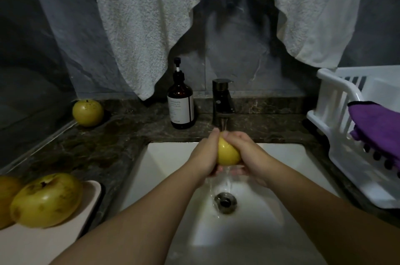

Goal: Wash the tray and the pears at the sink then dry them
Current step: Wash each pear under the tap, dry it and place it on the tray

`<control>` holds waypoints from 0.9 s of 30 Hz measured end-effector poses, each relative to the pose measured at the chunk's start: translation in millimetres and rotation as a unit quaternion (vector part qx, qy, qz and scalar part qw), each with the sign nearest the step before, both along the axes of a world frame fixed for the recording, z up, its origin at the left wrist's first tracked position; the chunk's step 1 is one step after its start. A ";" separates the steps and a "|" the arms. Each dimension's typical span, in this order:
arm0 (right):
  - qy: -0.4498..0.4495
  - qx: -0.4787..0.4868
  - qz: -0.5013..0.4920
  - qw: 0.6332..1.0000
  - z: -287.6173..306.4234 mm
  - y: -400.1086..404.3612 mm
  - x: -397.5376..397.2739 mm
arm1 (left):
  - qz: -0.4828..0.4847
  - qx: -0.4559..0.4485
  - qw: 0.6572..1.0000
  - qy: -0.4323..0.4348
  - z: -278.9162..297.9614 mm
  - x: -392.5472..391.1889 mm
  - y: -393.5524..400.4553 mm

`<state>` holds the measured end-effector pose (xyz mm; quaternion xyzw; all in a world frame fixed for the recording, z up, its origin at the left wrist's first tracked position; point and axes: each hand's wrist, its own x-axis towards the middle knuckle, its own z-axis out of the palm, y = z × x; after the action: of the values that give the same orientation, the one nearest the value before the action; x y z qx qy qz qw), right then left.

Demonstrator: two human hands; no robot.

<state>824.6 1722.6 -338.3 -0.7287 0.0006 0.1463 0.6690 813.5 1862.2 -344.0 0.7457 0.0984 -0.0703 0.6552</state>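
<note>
Both bare forearms reaching from lower frame to centre, left hand (204, 156) and right hand (246, 156) cupped together, fingers curled, fingertips apparently touching at top.

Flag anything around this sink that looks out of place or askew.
One yellow-green pear sits alone on the dark marble counter near the back left corner, apart from the two on the pale pink tray. The purple cloth hangs over the white plastic rack's edge. Nothing looks spilled or damaged.
</note>
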 end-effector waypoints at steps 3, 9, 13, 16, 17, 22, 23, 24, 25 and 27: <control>0.044 -0.014 -0.016 0.999 1.3 1.2 1.7 | 0.016 0.045 0.994 -0.102 0.0 2.6 -1.5; 0.008 0.010 -0.001 1.000 0.1 0.3 -1.1 | -0.005 -0.052 0.993 0.109 2.3 -5.0 -1.7; 0.045 0.085 0.009 0.995 1.7 3.9 0.4 | 0.017 -0.037 0.999 -0.007 3.1 1.9 -1.1; 0.070 0.094 0.000 0.993 2.5 4.1 0.4 | 0.059 -0.040 0.997 -0.018 4.8 3.4 1.1; 0.067 0.104 -0.009 0.992 2.1 3.5 0.6 | 0.056 -0.046 0.997 0.012 4.4 0.6 1.4; 0.077 0.088 0.010 0.993 1.5 0.0 -0.5 | -0.011 -0.063 0.997 0.048 1.5 -4.4 -3.0; 0.084 0.060 0.014 0.995 1.9 -0.6 -0.5 | -0.005 -0.061 0.997 0.036 1.8 -3.7 -3.4; 0.084 0.039 0.009 0.996 2.2 -1.0 0.4 | 0.005 -0.061 0.998 0.035 2.5 -3.8 -3.3; 0.074 0.029 -0.002 0.997 2.3 -1.3 1.9 | 0.013 -0.060 0.997 0.041 3.2 -4.3 -3.3; 0.047 0.023 -0.028 0.998 1.4 -2.5 3.8 | 0.011 -0.068 0.995 0.073 4.1 -6.6 -3.0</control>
<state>828.5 1720.1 -336.8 -0.7054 0.0492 0.1612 0.6885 807.0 1859.2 -339.8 0.6911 0.1493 -0.1244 0.6961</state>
